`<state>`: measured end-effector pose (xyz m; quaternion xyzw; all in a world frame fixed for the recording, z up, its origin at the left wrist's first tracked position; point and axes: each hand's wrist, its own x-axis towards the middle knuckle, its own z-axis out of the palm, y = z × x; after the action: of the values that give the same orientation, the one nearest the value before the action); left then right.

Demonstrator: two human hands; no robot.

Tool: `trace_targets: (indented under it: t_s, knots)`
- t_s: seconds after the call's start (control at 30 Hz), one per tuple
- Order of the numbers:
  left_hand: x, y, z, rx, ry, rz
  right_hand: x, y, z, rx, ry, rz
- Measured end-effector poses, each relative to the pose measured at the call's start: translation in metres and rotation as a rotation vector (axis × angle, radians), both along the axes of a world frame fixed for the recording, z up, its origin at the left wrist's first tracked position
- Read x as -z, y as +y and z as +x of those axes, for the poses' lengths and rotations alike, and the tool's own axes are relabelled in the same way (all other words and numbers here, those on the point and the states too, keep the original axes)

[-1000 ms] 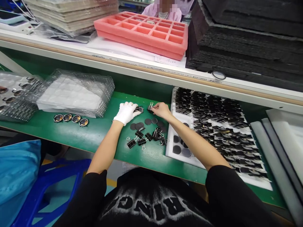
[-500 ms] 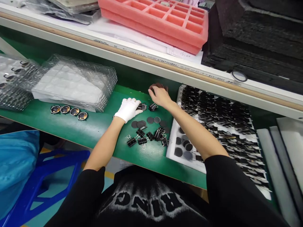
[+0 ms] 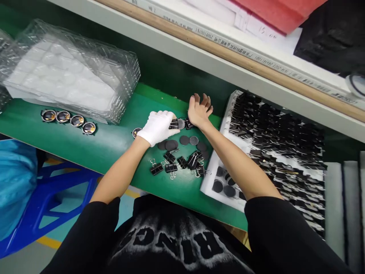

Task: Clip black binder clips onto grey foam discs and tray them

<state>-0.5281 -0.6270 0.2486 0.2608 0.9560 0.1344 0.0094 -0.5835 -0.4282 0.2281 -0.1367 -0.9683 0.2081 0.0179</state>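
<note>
Left hand — gloved — is gripping black clip, left of foam tray | right hand is hovering open, nearer tray | steady grip is likely keeping adjacent disc from slipping

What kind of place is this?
Probably a small-parts assembly bench in a workshop or factory: a white tray packed with black clipped pieces, loose binder clips and dark discs on a green worktop, and stacked clear plastic trays beside a row of round amber-centred pieces.
</note>
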Motion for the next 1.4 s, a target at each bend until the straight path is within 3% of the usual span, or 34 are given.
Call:
trace_targets:
  t_s: [0.53, 0.9, 1.0, 1.1, 1.2, 1.3, 1.4]
  knots:
    - [0.0, 0.022, 0.002, -0.079, -0.073, 0.041, 0.024, 0.014, -0.011, 0.04, 0.078, -0.003]
    - [0.006, 0.028, 0.002, -0.059, -0.047, 0.018, 0.02, 0.008, -0.008, 0.082, 0.079, -0.028]
    - [0.008, 0.025, 0.004, -0.061, -0.025, 0.057, 0.007, -0.001, -0.007, 0.144, 0.086, -0.08]
    - [0.004, 0.015, 0.003, -0.097, -0.08, 0.285, -0.022, -0.003, 0.001, 0.21, 0.064, -0.214]
    - [-0.007, 0.003, 0.001, -0.119, -0.256, 0.595, -0.056, 0.008, 0.028, -0.024, 0.053, -0.556]
    - [-0.018, -0.001, 0.005, -0.102, -0.366, 0.725, -0.075, 0.023, 0.074, -0.3, -0.005, -0.816]
    - [-0.027, 0.006, 0.016, -0.104, -0.388, 0.68, -0.077, 0.033, 0.118, -0.27, 0.03, -0.895]
